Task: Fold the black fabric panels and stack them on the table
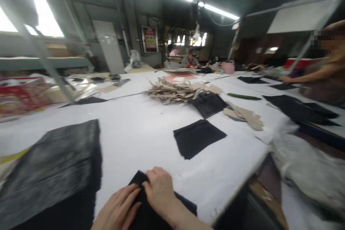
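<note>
Left hand [120, 206]: fingers bent and kept close together, thumb set apart, laid on the black cloth [147, 210]; whether a grip is taken cannot be told. Right hand [160, 188]: narrow, fingers curled down at the same cloth beside the left fingertips; whether the cloth is pinched is hidden by the fingers.

Black cloth: placed at the near edge of the view, on the white table [134, 125], partly covered by both hands. One corner is pointed forward, away from the body; from it, the far edge is slanted to the right and nearer, under the right hand. The near end is cut off by the view, so the long axis cannot be told.

Also on the table: a loose dark square [199, 138], laid askew ahead and to the right; a large grey sheet [54, 165], at left; a beige pile [172, 91], farther off, with a black bag [207, 104] against it; a cucumber [244, 96], lying crosswise.
</note>
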### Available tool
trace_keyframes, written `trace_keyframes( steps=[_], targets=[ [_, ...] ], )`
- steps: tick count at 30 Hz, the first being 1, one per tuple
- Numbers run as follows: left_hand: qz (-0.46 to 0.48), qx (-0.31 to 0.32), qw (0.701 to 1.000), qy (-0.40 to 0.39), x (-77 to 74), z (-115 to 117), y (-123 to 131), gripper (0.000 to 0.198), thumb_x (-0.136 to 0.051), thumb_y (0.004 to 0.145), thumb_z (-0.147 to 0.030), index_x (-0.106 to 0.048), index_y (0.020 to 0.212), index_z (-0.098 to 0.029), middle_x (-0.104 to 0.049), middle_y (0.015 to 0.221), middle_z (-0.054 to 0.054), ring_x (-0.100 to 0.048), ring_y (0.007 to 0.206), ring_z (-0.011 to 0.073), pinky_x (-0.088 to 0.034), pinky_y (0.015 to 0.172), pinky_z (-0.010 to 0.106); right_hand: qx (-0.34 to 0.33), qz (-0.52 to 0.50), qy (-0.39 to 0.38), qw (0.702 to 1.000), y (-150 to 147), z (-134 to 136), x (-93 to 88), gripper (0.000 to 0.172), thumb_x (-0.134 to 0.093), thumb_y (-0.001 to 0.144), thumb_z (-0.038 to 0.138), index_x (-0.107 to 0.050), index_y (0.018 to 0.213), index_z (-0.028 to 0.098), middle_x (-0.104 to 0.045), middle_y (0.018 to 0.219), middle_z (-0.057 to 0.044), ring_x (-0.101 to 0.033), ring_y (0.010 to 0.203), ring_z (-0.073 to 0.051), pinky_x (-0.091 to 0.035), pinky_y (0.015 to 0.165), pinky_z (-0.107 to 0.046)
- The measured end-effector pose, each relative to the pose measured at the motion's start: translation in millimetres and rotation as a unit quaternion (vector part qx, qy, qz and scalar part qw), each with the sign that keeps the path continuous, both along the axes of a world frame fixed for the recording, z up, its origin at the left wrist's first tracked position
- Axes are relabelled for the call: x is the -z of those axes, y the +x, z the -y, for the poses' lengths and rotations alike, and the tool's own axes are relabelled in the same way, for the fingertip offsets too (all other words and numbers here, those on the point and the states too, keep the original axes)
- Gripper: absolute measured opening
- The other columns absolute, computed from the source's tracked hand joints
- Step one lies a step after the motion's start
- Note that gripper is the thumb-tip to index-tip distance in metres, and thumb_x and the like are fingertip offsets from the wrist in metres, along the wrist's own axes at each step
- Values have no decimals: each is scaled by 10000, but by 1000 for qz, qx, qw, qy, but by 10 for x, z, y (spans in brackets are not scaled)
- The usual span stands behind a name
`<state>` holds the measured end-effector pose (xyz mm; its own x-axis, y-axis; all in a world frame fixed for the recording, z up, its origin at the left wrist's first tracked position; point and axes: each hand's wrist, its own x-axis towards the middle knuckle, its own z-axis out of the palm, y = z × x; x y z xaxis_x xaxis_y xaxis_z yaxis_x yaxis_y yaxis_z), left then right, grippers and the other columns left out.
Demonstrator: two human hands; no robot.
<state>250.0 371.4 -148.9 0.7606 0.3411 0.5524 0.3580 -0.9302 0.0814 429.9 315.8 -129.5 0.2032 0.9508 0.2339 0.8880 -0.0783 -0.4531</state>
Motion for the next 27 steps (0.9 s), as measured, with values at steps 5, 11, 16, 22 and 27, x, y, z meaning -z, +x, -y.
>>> trace_keyframes(
  steps=[5, 11, 16, 22, 27],
  targets=[
    [-69, -65, 989, -117, -178, 106, 157, 203, -454, 971, -167, -624, 1080, -188, -650, 1059, 82, -622, 953, 233, -561, 839, 387, -38, -51, 14, 998, 78, -36, 142, 199, -498, 927, 142, -659, 1035, 188, -628, 907, -61, -593, 896, -234, -457, 781, -350],
    [-73, -88, 980, -162, -139, 64, 191, 158, -488, 955, -133, -588, 1070, -174, -601, 1035, 73, -560, 937, 235, -527, 822, 404, -54, -65, 71, 994, 146, -55, 338, 231, -478, 965, 159, -648, 1119, 187, -613, 885, -35, -595, 840, -193, -450, 751, -317],
    [-93, -99, 979, -151, -129, -2, 259, 122, -469, 959, -139, -588, 963, -169, -585, 968, 68, -536, 877, 241, -516, 765, 414, -61, -45, 123, 990, 157, -59, 428, 223, -466, 980, 162, -637, 1123, 170, -595, 863, -34, -584, 791, -179, -455, 714, -304],
    [-88, -114, 977, -157, -56, 24, 268, 345, -420, 981, -136, -476, 1321, -146, -582, 1045, 85, -529, 906, 241, -509, 788, 413, -101, 73, 202, 972, 112, -51, 474, 281, -403, 995, 118, -600, 1196, 119, -560, 849, -58, -535, 768, -190, -439, 683, -318],
    [-113, -125, 973, -157, -72, 12, 283, 490, -419, 976, -124, -353, 1458, -171, -569, 1092, 88, -527, 923, 243, -496, 805, 418, -114, 173, 228, 951, 76, -55, 423, 314, -354, 989, 82, -586, 1199, 60, -548, 844, -83, -497, 754, -205, -404, 665, -347]
  ],
)
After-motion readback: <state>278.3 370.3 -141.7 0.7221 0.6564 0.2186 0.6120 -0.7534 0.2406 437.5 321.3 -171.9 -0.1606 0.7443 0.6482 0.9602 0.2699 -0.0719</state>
